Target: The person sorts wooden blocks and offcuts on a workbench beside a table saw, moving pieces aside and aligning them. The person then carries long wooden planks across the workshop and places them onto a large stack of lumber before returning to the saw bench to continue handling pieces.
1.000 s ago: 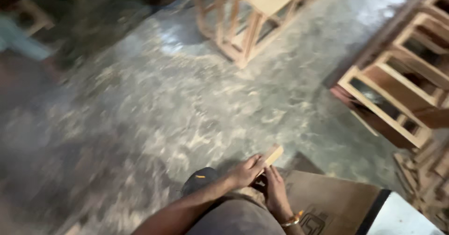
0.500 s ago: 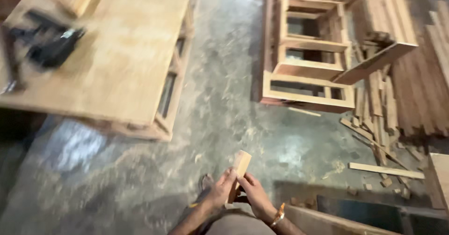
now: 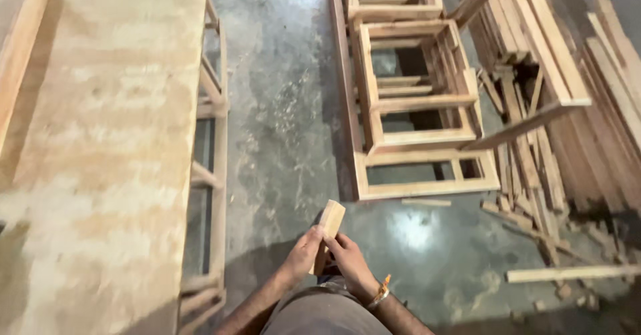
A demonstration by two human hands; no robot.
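Note:
Both of my hands hold a short light wooden block (image 3: 329, 223) upright in front of my body, low in the head view. My left hand (image 3: 304, 253) grips its lower left side with curled fingers. My right hand (image 3: 348, 261), with an orange band at the wrist, wraps the lower right side. The block's top end sticks out above my fingers, over the grey concrete floor (image 3: 280, 128).
A large plywood-topped workbench (image 3: 100, 148) fills the left. Unfinished wooden frames (image 3: 414, 108) lie on the floor ahead to the right. Stacked planks (image 3: 587, 88) and loose offcuts (image 3: 534, 221) crowd the right side. A single strip (image 3: 567, 273) lies at lower right.
The view has swung and moved forward: the workbench now fills the left and the frames are closer. Both hands keep hold of the block in much the same grip.

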